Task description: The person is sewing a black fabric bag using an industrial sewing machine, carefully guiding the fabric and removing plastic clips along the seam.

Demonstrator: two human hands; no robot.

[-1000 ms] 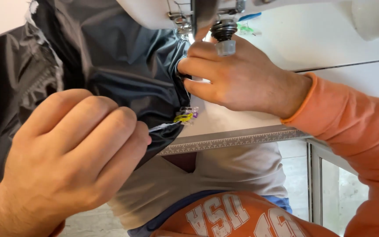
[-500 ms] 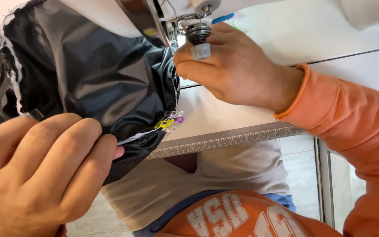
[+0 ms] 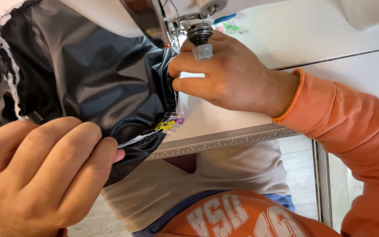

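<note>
A shiny black fabric (image 3: 93, 79) with a white seamed edge lies under the sewing machine head (image 3: 185, 17). My left hand (image 3: 44, 171), fingers curled, pinches the fabric's near edge at the lower left. My right hand (image 3: 229, 77) grips the fabric's other edge just below the machine's needle area and metal knob (image 3: 200, 37). Small sewing clips (image 3: 169, 123), yellow, purple and clear, hold the fabric's edge between my two hands.
The white machine table (image 3: 259, 118) carries a printed ruler strip (image 3: 224, 141) along its front edge. Green and blue clips (image 3: 229, 24) lie behind the machine. An orange sleeve (image 3: 356, 136) covers my right arm; my lap is below the table.
The view has shifted, so the fabric now spreads wider at the left. My left hand sits lower and farther left, drawing the edge taut. My right hand stays at the needle area.
</note>
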